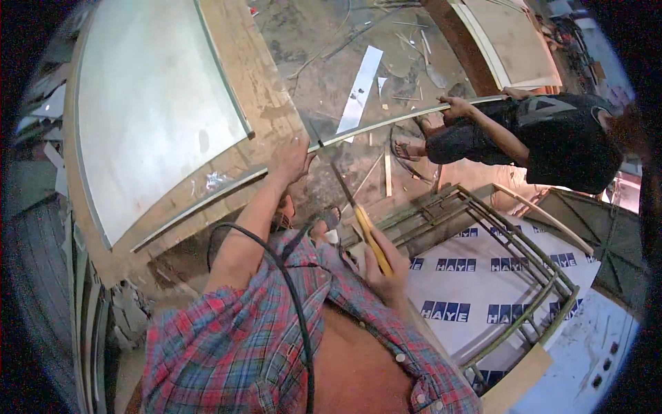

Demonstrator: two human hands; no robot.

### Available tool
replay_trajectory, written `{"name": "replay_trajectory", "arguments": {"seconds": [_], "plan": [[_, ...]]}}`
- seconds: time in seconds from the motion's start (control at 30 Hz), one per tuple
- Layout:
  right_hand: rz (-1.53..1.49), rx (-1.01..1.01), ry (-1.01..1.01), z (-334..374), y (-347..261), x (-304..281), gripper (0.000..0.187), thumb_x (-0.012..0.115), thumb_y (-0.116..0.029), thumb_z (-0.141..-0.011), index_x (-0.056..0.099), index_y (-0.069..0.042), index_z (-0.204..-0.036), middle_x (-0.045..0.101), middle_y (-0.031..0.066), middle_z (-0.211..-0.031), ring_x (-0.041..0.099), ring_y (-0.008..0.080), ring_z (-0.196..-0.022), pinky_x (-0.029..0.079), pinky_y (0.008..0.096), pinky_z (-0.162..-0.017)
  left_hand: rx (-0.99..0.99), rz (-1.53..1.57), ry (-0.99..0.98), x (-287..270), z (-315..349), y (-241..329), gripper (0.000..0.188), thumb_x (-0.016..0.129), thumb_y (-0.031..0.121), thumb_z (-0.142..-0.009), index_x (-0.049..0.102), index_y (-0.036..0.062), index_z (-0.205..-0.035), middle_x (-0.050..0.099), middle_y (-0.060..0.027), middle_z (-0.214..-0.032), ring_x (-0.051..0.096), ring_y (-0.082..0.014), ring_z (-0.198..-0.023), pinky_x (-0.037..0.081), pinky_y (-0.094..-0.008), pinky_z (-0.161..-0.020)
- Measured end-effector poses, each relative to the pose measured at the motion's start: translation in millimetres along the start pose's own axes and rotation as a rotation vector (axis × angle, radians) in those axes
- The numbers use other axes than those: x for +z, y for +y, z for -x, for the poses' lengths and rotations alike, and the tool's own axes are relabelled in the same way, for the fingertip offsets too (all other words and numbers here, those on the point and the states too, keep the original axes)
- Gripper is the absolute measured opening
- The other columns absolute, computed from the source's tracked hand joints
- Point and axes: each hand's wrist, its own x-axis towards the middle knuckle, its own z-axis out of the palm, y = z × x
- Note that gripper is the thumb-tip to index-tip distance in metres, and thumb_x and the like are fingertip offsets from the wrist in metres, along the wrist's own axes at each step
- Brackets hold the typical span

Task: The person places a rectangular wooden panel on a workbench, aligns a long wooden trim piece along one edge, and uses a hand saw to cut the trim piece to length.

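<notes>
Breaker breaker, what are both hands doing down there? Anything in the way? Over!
Left hand on long strip. Right hand gripping yellow-handled tool, blade toward strip; contact unclear. Co-worker's hand on strip too. Black cable crossing in front of left arm.

So the left arm [245, 238] is reaching way out in front, bare forearm angled up, left hand [291, 159] at the far end with fingers curled in a grip. Right hand [387, 265] sits lower, closer to the bare chest [355, 366], fingers wrapped into a fist.
</notes>
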Motion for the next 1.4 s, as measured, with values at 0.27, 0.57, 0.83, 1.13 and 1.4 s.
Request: {"name": "replay_trajectory", "arguments": {"seconds": [0.27, 0.57, 0.83, 1.13, 1.4], "plan": [[-0.087, -0.097, 0.046, -84, 21, 68, 0.032, 0.066, -0.002, -0.083, 0.064, 0.001, -0.115, 0.069, 0.0208, -0.103, 0.070, 0.0280, -0.088, 0.053, 0.0321, -0.078, 0.019, 0.006, -0.054, -7, -13, 7, 0.039, 0.056, 0.037, -0.091, 0.054, 0.0018, -0.109, 0.058, -0.0211, -0.113, 0.060, -0.0378, -0.101, 0.049, -0.0458, -0.084], [-0.002, 0.031, 0.015, 4, 0, -5, 0.033, 0.066, -0.003, -0.083, 0.064, 0.002, -0.116, 0.069, 0.0212, -0.102, 0.070, 0.0258, -0.092, 0.053, 0.0308, -0.080, 0.036, -0.002, 0.034, -1, -6, 3, 0.034, 0.060, 0.030, -0.087, 0.053, 0.0025, -0.105, 0.061, -0.0200, -0.102, 0.059, -0.0380, -0.098, 0.049, -0.0456, -0.084], [-0.036, -0.095, 0.003, -65, 11, 54, 0.029, 0.065, 0.000, -0.083, 0.065, 0.003, -0.112, 0.069, 0.0212, -0.102, 0.070, 0.0255, -0.090, 0.053, 0.0313, -0.076, 0.029, 0.016, 0.014, 4, -6, -6, 0.038, 0.060, 0.034, -0.087, 0.053, -0.0002, -0.102, 0.061, -0.0202, -0.098, 0.060, -0.0372, -0.096, 0.049, -0.0454, -0.080], [-0.108, -0.072, 0.084, -102, 29, 78, 0.031, 0.066, -0.003, -0.083, 0.064, 0.003, -0.113, 0.070, 0.0203, -0.101, 0.070, 0.0264, -0.091, 0.053, 0.0315, -0.078, 0.115, -0.011, 0.190, 2, -7, 5, 0.039, 0.062, 0.033, -0.087, 0.053, 0.0000, -0.105, 0.060, -0.0201, -0.099, 0.058, -0.0358, -0.098, 0.049, -0.0437, -0.082], [-0.092, 0.052, 0.037, 7, 9, 7, 0.039, 0.064, -0.009, -0.086, 0.059, -0.001, -0.124, 0.069, 0.0199, -0.100, 0.070, 0.0327, -0.087, 0.051, 0.0375, -0.091, 0.012, 0.031, -0.007, -1, -6, 4, 0.033, 0.063, 0.030, -0.086, 0.052, 0.0021, -0.097, 0.058, -0.0199, -0.094, 0.057, -0.0360, -0.095, 0.047, -0.0459, -0.078]]}}
